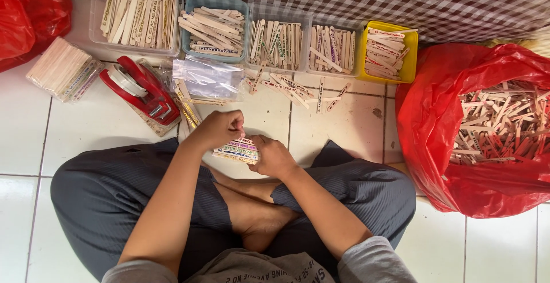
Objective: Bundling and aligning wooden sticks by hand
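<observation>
I sit cross-legged on a white tiled floor. Both my hands hold a small stack of printed wooden ice-cream sticks above my lap. My left hand pinches the stack's upper left end with closed fingers. My right hand grips the stack's right end from below. The sticks lie flat, fanned slightly, with coloured printing on their faces.
Five tubs of sorted sticks line the far wall: two clear, one teal, another clear pair, one yellow. A red tape dispenser, clear plastic bags, loose sticks and a red bag of plain sticks surround me.
</observation>
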